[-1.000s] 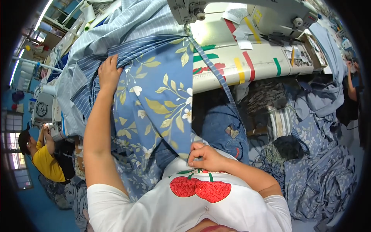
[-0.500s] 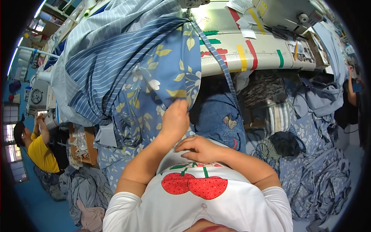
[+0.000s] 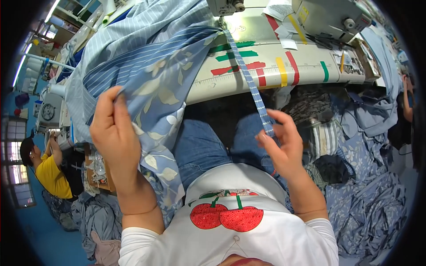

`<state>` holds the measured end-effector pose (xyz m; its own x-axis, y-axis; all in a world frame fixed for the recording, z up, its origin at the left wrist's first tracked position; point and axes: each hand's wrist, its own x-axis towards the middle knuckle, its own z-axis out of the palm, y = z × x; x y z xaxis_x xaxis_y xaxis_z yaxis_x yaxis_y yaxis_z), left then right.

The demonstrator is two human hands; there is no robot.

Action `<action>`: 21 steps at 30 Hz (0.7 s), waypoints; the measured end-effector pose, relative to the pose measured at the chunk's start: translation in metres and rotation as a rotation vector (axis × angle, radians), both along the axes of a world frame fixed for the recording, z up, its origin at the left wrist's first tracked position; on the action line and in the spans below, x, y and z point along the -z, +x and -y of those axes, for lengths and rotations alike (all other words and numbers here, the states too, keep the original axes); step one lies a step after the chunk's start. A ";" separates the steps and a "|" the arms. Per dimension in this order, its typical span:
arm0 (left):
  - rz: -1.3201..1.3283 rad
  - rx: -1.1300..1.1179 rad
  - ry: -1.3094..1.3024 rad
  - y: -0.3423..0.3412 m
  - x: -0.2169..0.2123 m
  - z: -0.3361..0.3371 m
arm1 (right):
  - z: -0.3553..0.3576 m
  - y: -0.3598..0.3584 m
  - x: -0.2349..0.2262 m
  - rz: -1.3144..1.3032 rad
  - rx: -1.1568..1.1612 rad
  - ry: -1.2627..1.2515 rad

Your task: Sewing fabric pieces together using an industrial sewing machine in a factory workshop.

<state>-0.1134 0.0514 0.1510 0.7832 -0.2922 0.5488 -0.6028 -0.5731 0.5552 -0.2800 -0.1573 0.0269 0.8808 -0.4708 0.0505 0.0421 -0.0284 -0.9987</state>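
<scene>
My left hand [image 3: 116, 131] is raised at the left, thumb and fingers pinched on the edge of a blue fabric with pale leaves and flowers [image 3: 177, 71]. A darker blue striped fabric [image 3: 128, 60] lies along it, and both run up to the presser foot [image 3: 222, 23] of a sewing machine [image 3: 224, 6]. From the foot a narrow blue strip with white wavy lines [image 3: 248, 75] hangs down to the right. Its lower end is between the thumb and fingers of my right hand [image 3: 286, 144].
The white machine bed [image 3: 239, 84] carries coloured tape marks and a ruler scale. Dark scissors [image 3: 321, 40] and paper slips [image 3: 288, 43] lie on it at the right. Heaps of floral fabric [image 3: 364, 213] lie at the lower right. A person in yellow [image 3: 53, 177] works at the far left.
My left hand has moved left and up, drawing the floral fabric off my lap. My right hand has left my belly and taken the strip's lower end. More of the machine bed shows.
</scene>
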 end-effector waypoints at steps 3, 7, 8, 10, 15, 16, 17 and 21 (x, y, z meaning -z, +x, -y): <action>0.395 0.406 0.300 -0.016 -0.006 0.029 | -0.005 -0.031 -0.022 0.104 0.006 -0.209; 0.165 0.738 0.634 -0.061 0.026 0.033 | -0.006 -0.054 -0.040 0.244 -0.198 -0.368; 0.252 0.802 0.516 -0.059 0.048 0.040 | -0.007 -0.056 -0.039 0.241 -0.192 -0.374; 0.331 0.855 0.393 -0.058 0.098 0.044 | -0.014 -0.055 -0.034 0.263 -0.338 -0.252; 0.185 0.885 0.265 -0.066 0.164 0.041 | -0.041 -0.057 0.006 -0.297 -0.420 0.395; 0.144 0.886 0.237 -0.068 0.168 0.040 | -0.042 -0.057 0.015 -0.302 -0.419 0.396; 0.140 0.887 0.234 -0.069 0.169 0.039 | -0.042 -0.056 0.024 -0.325 -0.422 0.436; 0.127 0.833 0.132 -0.075 0.172 0.035 | -0.043 -0.058 0.033 -0.373 -0.438 0.503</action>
